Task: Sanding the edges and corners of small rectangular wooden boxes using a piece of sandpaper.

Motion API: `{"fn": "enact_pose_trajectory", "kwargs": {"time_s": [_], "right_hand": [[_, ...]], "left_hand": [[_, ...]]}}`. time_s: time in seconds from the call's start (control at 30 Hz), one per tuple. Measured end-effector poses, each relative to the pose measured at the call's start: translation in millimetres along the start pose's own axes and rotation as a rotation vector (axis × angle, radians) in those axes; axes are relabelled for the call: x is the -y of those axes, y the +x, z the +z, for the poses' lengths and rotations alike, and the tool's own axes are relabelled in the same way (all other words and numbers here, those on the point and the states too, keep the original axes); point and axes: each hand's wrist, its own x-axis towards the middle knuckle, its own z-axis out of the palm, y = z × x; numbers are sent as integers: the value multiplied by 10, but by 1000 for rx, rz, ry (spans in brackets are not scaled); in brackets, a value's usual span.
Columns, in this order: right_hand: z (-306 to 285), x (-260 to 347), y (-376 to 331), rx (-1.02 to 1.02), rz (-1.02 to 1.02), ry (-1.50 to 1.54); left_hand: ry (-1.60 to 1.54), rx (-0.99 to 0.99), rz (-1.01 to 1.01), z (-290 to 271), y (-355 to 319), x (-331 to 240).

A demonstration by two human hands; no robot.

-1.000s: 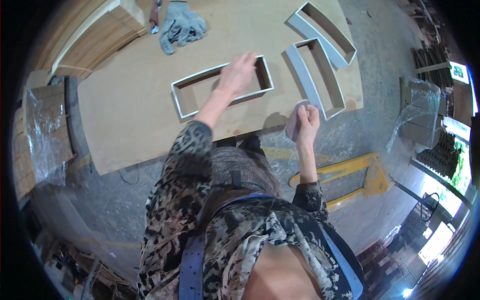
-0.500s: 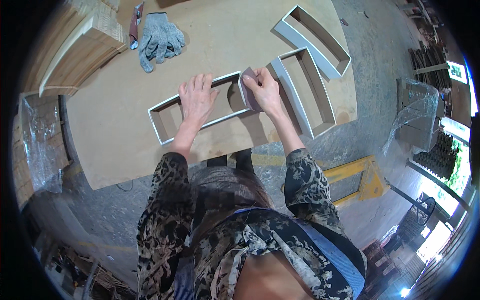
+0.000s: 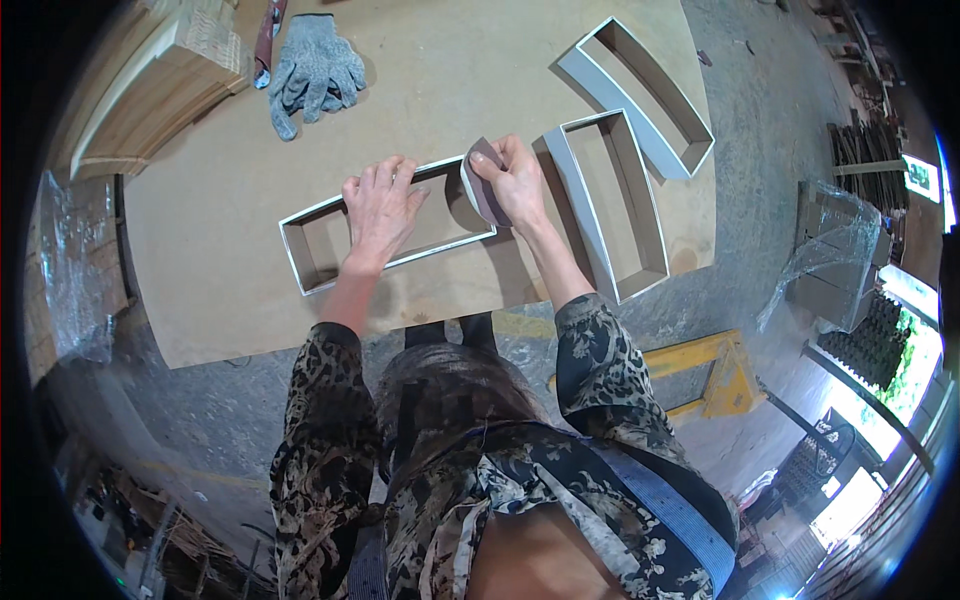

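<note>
A rectangular wooden frame [image 3: 440,243] with white edges and bare brown inner walls lies on the table before me. My left hand [image 3: 380,215] reaches across it, fingers curled over its far long side. In my right hand [image 3: 516,188] is a bent sheet of brown sandpaper [image 3: 484,188], pinched between thumb and fingers. The sheet presses against the frame's right short end and covers most of it. To the right stand two similar white-edged frames, a nearer one [image 3: 588,205] beside my right hand and a farther one [image 3: 590,78].
Grey knitted gloves [image 3: 315,72] lie at the table's far left, beside a dark red strip-like object [image 3: 266,45]. Stacked curved wooden pieces [image 3: 150,95] stand at the left. A yellow metal frame [image 3: 735,380] is on the floor, right of the table [image 3: 230,325].
The whole view has shifted a little. My right hand still holds the sandpaper at the frame's right end, with the sheet curved slightly differently. My left hand keeps its place on the frame.
</note>
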Motion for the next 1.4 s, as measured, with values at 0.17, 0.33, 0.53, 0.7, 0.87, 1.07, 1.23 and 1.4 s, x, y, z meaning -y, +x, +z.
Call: {"fn": "enact_pose_trajectory", "kwargs": {"time_s": [0.17, 0.33, 0.53, 0.7, 0.87, 1.07, 1.23, 1.4], "right_hand": [[-3, 48, -8, 9, 58, 68], [6, 185, 102, 6, 0, -190], [30, 255, 148, -36, 17, -266], [19, 226, 85, -13, -7, -231], [82, 185, 144, -63, -65, -246], [27, 188, 111, -46, -48, -267], [-29, 135, 95, 5, -29, -197], [35, 214, 224, -21, -46, -258]], "left_hand": [[4, 5, 13, 4, -3, -12], [5, -14, 10, -4, 19, 2], [21, -31, 23, 22, 9, -11], [-32, -16, 4, -1, -4, -15], [-47, 5, -15, -4, 7, -21], [-52, -3, -8, 3, 12, -11], [-32, -1, -3, 8, 6, 5], [-29, -12, -11, -8, 17, -31]]}}
